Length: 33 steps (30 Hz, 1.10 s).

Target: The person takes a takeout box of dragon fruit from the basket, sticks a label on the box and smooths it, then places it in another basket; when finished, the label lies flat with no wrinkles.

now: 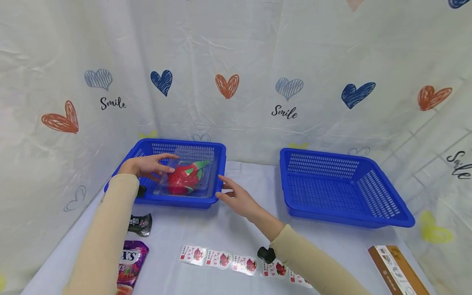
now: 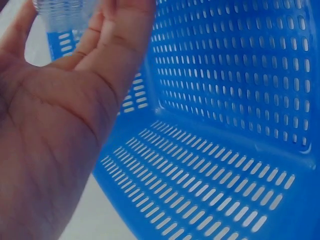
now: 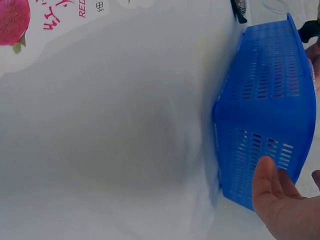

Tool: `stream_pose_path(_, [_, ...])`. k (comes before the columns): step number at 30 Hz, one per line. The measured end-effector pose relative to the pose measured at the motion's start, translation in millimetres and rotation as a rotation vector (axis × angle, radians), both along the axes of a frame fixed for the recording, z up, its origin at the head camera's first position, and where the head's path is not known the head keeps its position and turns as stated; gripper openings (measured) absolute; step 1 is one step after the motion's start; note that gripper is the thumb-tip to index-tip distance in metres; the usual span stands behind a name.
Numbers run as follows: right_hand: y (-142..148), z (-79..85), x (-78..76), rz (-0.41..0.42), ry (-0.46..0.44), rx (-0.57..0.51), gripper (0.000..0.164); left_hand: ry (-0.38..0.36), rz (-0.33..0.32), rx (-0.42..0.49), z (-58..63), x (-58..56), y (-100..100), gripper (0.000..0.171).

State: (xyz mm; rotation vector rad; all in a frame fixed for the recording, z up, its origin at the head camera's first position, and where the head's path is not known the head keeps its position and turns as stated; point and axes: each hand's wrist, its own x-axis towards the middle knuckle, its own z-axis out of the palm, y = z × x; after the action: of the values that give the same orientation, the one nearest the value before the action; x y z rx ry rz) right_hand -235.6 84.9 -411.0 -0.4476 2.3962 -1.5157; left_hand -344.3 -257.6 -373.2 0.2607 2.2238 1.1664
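In the head view my left hand (image 1: 149,164) reaches over the left side of a blue basket (image 1: 158,200) and holds the edge of a clear plastic box (image 1: 212,157). Inside that box lies a red dragon fruit (image 1: 183,179) with green scales. From the left wrist, the box (image 2: 62,12) shows between thumb and fingers at the top. My right hand (image 1: 237,200) is at the basket's right front corner, fingers loosely bent and nothing held. The right wrist view has its thumb in front of the basket's wall (image 3: 260,65); contact is hard to tell.
A second blue basket (image 1: 321,186) stands to the right. A strip of dragon fruit stickers (image 1: 219,259) lies in front, partly under the right forearm. At the left lie a black packet (image 1: 141,224) and a purple snack bag (image 1: 134,260); a brown-and-white box (image 1: 398,270) lies front right.
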Motion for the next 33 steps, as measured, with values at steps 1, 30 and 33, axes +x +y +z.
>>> stream_pose_path(1, [-0.8, -1.1, -0.1, 0.001, -0.005, -0.004, 0.062, 0.004, 0.003, 0.007, -0.6, -0.5, 0.3, 0.07])
stream_pose_path(30, [-11.0, -15.0, -0.9, -0.056, -0.025, -0.008, 0.064, 0.027, 0.061, 0.151, 4.7, 2.0, 5.5, 0.067])
stream_pose_path(33, [-11.2, -15.3, -1.0, -0.051, -0.029, -0.012, 0.065, 0.049, 0.064, 0.167, 5.1, 2.5, 5.4, 0.067])
